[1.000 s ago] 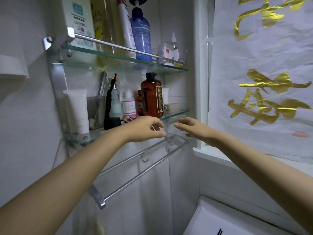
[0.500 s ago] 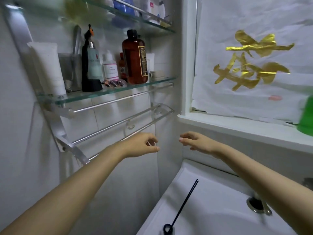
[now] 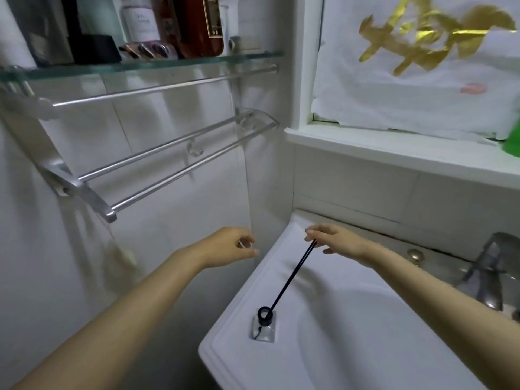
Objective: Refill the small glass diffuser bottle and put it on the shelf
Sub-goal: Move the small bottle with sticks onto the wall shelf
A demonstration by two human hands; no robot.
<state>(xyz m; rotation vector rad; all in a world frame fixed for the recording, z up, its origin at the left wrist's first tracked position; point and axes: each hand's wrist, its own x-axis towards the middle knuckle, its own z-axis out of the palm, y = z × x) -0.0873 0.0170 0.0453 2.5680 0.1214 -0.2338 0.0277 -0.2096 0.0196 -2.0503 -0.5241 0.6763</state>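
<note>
Now both hands have come down from the glass shelf (image 3: 197, 61) to the sink, and the view has dropped with them: a second ago they reached at shelf height by the brown bottle (image 3: 201, 26), half a second ago they hung below the towel rails (image 3: 157, 164), and the shelf now sits high above the fingers. The right hand (image 3: 342, 243) has closed thumb and forefinger on the top ends of the black reed sticks (image 3: 292, 277), a contact absent in both earlier frames. The left hand (image 3: 229, 247) hovers just left of them, its fingers loosely curled and holding nothing that I can make out. Below and slightly left of the right fingers, the small glass diffuser bottle (image 3: 264, 325) stands upright on the sink's flat rim (image 3: 225, 342), sticks leaning out of its black neck. My reading: the reeds are about to be lifted out to clear the neck for refilling, so the refill and the shelf placement both remain to do
</note>
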